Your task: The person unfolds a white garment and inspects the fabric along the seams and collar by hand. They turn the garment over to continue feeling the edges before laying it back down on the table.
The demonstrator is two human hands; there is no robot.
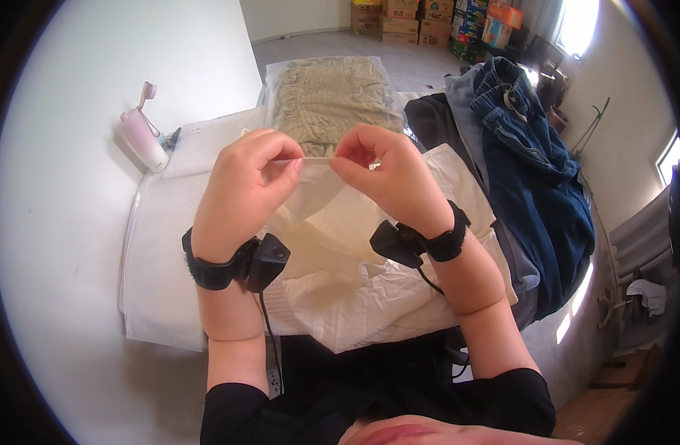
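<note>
A cream-coloured piece of thin cloth [340, 274] spreads over the near part of the table, wrinkled, with one edge lifted. My left hand [255, 178] pinches that edge between thumb and fingers. A short way to its right, my right hand [388, 174] pinches the same edge, and the stretch between them is pulled straight. Just beyond both hands lies a clear plastic bag [332, 93] with a folded, gathered khaki garment inside. Which kind of item the cream cloth is, I cannot tell.
White sheeting [166, 267] covers the table's left side. A pink bottle [143, 141] stands at the far left by the wall. Jeans [529, 170] and dark clothes are heaped along the right edge. Cardboard boxes [401, 22] are stacked on the floor at the back.
</note>
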